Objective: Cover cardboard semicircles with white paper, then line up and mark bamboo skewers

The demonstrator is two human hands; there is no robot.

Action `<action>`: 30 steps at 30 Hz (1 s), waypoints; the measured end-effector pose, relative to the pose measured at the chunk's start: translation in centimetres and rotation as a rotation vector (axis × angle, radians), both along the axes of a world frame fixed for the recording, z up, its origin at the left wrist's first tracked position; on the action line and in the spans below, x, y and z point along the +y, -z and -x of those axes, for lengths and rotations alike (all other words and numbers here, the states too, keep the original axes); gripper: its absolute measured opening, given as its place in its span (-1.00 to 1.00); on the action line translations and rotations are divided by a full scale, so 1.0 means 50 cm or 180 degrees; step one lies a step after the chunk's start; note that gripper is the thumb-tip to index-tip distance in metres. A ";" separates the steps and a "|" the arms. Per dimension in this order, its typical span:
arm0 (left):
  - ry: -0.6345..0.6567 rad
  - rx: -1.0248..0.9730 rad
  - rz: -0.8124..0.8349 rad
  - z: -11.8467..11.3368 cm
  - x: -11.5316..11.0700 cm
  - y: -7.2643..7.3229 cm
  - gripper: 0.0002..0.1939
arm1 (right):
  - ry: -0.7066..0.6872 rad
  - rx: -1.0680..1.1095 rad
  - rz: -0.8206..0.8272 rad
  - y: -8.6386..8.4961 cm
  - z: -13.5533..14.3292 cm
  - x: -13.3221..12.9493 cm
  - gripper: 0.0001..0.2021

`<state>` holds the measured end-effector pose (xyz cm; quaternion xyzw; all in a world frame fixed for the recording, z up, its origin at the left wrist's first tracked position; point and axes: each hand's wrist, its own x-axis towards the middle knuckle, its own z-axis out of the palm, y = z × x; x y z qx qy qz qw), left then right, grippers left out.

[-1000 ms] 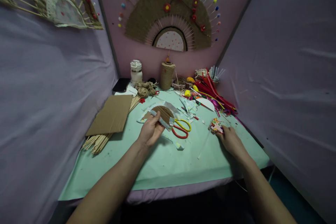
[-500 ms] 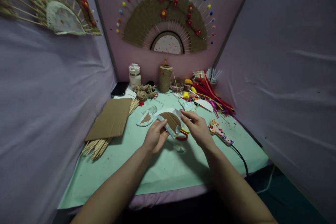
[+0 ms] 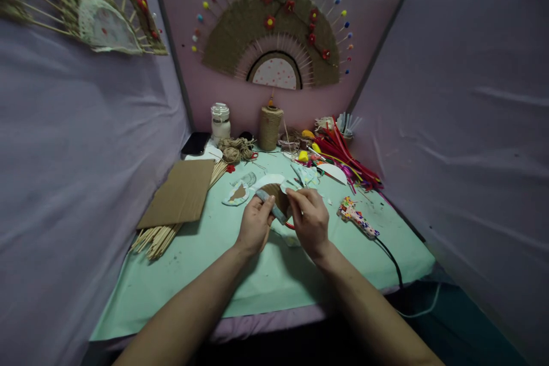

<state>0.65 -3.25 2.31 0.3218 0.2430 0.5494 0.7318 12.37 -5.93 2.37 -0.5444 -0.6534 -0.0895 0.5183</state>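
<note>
A half-round cardboard piece with pale blue fabric along its straight edge is held over the middle of the table. My left hand grips its lower left side, thumb on the fabric. At its upper right, my right hand pinches the edge, where a bit of the light fabric shows; my fingers hide the rest. Below lie scissors, only part of a red handle visible. To the left rests another fabric-edged cardboard piece. Behind the held piece is a white curved paper shape.
A patterned glue gun with a black cord lies at right. Brown cardboard covers thin sticks at left. Along the back stand a twine spool, a white jar and red pipe cleaners. A decorated fan hangs behind.
My right hand has moved left and down, folding the fabric flap inward onto the cardboard. My left hand keeps its hold. The camera view has shifted slightly.
</note>
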 end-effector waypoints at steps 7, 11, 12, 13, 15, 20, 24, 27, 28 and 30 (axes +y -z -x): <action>-0.0055 -0.0076 0.0142 0.005 0.004 -0.002 -0.71 | -0.0718 -0.0452 0.0292 -0.028 0.023 -0.078 -0.68; 0.0324 -0.0162 0.0157 0.013 0.013 -0.002 -0.74 | -0.0323 0.0780 0.0285 -0.061 -0.030 -0.074 -0.75; 0.0462 -0.0156 0.0175 0.014 0.014 -0.002 -0.72 | -0.0251 0.1192 0.0480 -0.062 -0.047 -0.059 -0.75; 0.0575 -0.0141 0.0191 0.015 0.014 -0.001 -0.71 | -0.0315 0.1591 0.0749 -0.061 -0.061 -0.042 -0.73; 0.0715 -0.0104 0.0191 0.015 0.014 0.000 -0.70 | -0.0568 0.2227 0.1259 -0.049 -0.077 -0.011 -0.71; 0.0701 -0.0067 0.0073 0.011 0.010 0.004 -0.67 | -0.0706 0.2755 0.1586 -0.019 -0.058 0.010 -0.74; 0.0542 -0.0049 0.0034 0.005 0.008 0.010 -0.69 | -0.0596 0.2403 0.1319 -0.012 -0.034 0.001 -0.75; 0.0400 -0.0044 0.0005 0.000 0.006 0.013 -0.68 | -0.0416 0.1945 0.1029 -0.007 -0.022 0.001 -0.75; 0.0359 -0.0051 0.0000 -0.001 0.006 0.014 -0.68 | -0.0353 0.1850 0.0966 -0.005 -0.019 0.001 -0.75; 0.0308 -0.0073 0.0015 -0.001 0.006 0.014 -0.68 | -0.0298 0.1801 0.0930 -0.003 -0.015 0.000 -0.75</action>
